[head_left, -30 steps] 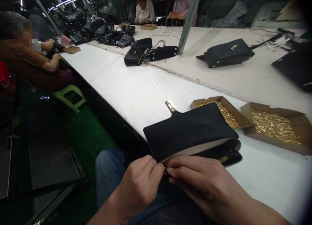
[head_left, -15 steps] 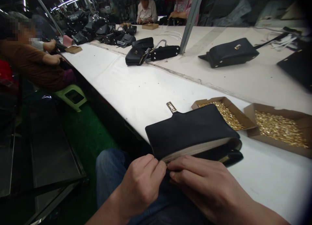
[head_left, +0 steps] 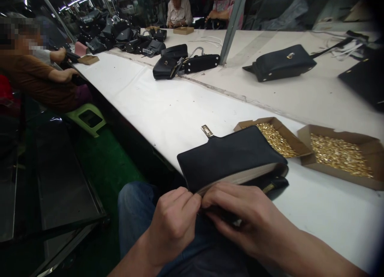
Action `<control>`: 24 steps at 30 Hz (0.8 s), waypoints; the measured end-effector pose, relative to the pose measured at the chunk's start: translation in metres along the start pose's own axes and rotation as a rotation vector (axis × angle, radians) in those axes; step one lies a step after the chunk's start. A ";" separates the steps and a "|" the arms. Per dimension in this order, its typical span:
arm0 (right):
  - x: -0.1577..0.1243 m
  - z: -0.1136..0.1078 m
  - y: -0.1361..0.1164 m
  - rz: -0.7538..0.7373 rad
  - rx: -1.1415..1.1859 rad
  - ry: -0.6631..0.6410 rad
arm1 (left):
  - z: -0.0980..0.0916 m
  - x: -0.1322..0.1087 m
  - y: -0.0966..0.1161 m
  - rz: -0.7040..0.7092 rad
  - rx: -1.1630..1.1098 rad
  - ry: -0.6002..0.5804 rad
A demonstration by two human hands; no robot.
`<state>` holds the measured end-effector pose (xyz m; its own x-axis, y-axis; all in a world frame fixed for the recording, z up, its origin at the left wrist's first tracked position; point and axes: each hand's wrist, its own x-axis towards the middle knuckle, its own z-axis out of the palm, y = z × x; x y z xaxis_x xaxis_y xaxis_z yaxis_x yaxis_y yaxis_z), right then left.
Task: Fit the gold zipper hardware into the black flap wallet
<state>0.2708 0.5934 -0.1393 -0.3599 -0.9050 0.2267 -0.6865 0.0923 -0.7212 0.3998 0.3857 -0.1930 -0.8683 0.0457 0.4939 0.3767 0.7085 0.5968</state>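
Observation:
A black bag (head_left: 228, 155) lies tilted at the table's near edge, its flap spread out with a gold metal clasp (head_left: 207, 131) at the tip. Its beige lining shows along the opening, and a gold zipper (head_left: 268, 187) is visible below. My left hand (head_left: 175, 219) pinches the bag's near left corner. Close beside it, the fingertips of my right hand (head_left: 240, 213) grip the same corner. The fingers hide the exact spot they hold.
Two cardboard boxes of small gold pieces (head_left: 277, 139) (head_left: 339, 153) stand right of the bag. More black bags (head_left: 285, 63) (head_left: 186, 63) lie across the white table (head_left: 144, 93). A person in brown (head_left: 39, 77) sits left, by a green stool (head_left: 87, 117); others sit behind.
The bag has shifted slightly left at its right end. My right hand has moved a little up and left, and its thumb has spread lower, away from the fingers.

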 end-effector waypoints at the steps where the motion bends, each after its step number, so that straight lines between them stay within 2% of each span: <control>1: 0.001 -0.001 0.000 0.011 -0.022 -0.003 | 0.001 0.000 0.000 -0.046 -0.034 0.013; 4: 0.007 -0.004 -0.001 0.053 -0.095 -0.010 | 0.000 0.004 0.002 -0.142 -0.106 0.029; 8: 0.016 -0.009 -0.005 0.153 -0.129 -0.025 | -0.005 0.009 0.004 -0.200 -0.118 0.002; 13: 0.023 -0.015 -0.012 0.184 -0.125 -0.031 | -0.014 0.014 0.002 -0.279 -0.121 -0.088; 19: 0.023 -0.017 -0.015 0.165 -0.133 0.033 | -0.024 0.023 0.000 -0.276 -0.131 -0.192; 24: 0.022 -0.010 -0.009 0.136 -0.158 0.075 | -0.030 0.027 0.001 -0.266 -0.160 -0.249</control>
<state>0.2630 0.5765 -0.1213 -0.4974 -0.8472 0.1868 -0.7172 0.2804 -0.6380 0.3869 0.3667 -0.1598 -0.9866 0.0588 0.1521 0.1567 0.6004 0.7842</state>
